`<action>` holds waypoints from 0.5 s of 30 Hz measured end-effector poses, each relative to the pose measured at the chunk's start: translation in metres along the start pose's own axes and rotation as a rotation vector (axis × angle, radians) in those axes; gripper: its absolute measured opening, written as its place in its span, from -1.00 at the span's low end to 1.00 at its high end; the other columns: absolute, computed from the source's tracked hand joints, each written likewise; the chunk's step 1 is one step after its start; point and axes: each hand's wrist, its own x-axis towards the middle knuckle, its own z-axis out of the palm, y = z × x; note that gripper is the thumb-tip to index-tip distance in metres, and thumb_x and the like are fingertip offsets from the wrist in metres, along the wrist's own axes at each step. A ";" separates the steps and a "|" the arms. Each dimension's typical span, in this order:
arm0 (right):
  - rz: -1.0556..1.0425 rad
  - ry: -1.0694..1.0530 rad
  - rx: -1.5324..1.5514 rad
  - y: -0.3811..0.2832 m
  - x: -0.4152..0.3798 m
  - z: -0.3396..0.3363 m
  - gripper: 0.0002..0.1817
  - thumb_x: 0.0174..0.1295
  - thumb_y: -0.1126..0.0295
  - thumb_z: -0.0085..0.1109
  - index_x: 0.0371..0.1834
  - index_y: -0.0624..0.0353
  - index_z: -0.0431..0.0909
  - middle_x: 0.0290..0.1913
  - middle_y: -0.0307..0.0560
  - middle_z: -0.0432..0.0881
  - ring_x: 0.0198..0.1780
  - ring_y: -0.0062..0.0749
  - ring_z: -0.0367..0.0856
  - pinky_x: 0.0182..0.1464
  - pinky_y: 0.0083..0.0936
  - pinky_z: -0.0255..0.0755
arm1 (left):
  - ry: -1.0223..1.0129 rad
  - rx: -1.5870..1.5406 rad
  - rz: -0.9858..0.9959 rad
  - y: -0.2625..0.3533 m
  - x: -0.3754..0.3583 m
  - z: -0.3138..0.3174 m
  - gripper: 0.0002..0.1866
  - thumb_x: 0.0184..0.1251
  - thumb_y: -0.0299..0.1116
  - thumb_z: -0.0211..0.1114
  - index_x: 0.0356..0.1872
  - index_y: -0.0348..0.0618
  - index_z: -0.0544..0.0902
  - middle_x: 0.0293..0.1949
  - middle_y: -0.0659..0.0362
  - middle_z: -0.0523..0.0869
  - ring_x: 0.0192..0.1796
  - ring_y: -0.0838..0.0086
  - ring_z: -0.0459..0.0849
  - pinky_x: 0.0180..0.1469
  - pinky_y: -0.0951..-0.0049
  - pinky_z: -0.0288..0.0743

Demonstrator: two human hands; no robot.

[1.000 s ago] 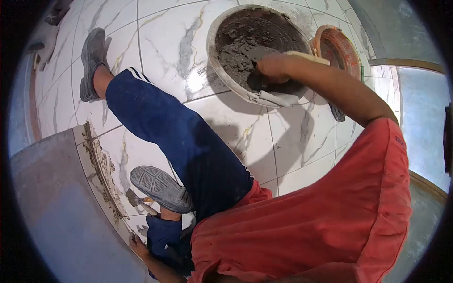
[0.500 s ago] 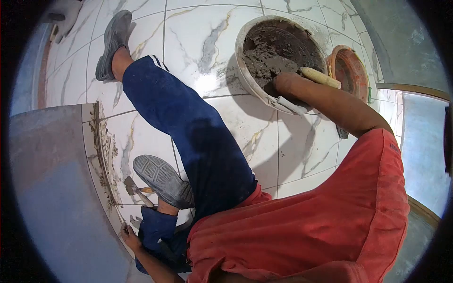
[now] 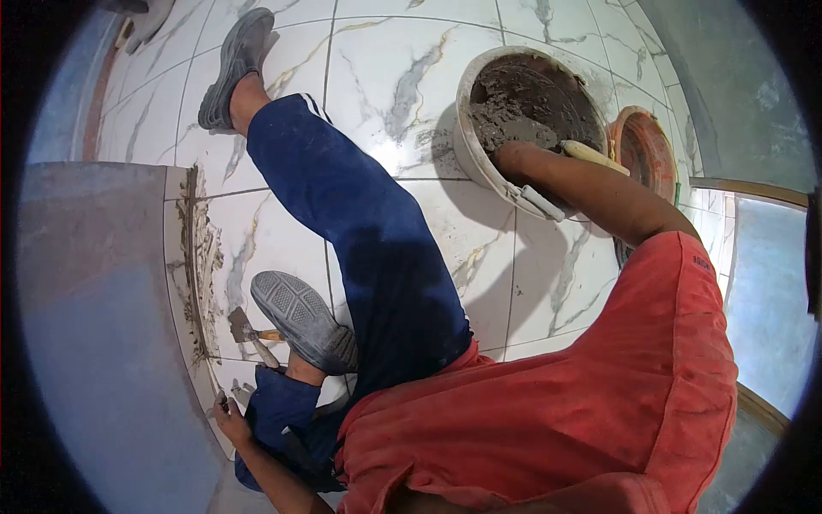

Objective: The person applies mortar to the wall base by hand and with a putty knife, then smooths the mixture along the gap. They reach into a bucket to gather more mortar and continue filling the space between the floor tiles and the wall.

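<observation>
Over at the far right of the tiled floor, the person's right hand reached into a mortar bucket, its fingers wrapped around the pale wooden handle of a trowel whose blade was buried out of sight in the grey mortar. That mix looked wet, dense and clumpy, so a loaded blade would likely feel heavy and sag off the edges if tilted; the handle was the sensible place to grip, close to the blade end for control, and it might have been slick with slurry. Just behind the bucket, touching or nearly so, stood an orange bucket. At the near left edge of the tiles, where the floor met a bare grey slab, the left hand rested with fingers curled against the tile edge; whether they pinched anything I could not tell. A line of crumbly mortar residue ran along that edge, and a small second trowel lay on the tile beside the sole of one grey shoe. It looked stiff and light, easily lifted by its short handle.
</observation>
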 end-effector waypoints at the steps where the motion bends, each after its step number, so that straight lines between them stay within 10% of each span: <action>1: 0.003 0.013 0.032 0.001 0.003 0.004 -0.63 0.27 0.18 0.03 0.00 0.06 0.71 0.08 0.00 0.69 0.13 -0.02 0.64 0.14 -0.14 0.52 | -0.002 -0.009 0.003 -0.002 -0.001 0.000 -0.62 0.39 -0.37 0.18 0.16 -0.34 0.56 0.06 -0.11 0.63 0.10 0.14 0.61 0.19 0.24 0.43; 15: -0.197 0.066 -0.003 0.036 0.040 0.049 -0.69 0.05 0.34 0.27 -0.11 0.14 0.72 -0.03 0.15 0.70 0.03 0.02 0.67 0.04 -0.15 0.55 | -0.022 -0.085 0.029 -0.022 0.006 0.007 -0.62 0.40 -0.36 0.19 0.16 -0.32 0.56 0.05 -0.10 0.64 0.09 0.13 0.60 0.19 0.23 0.44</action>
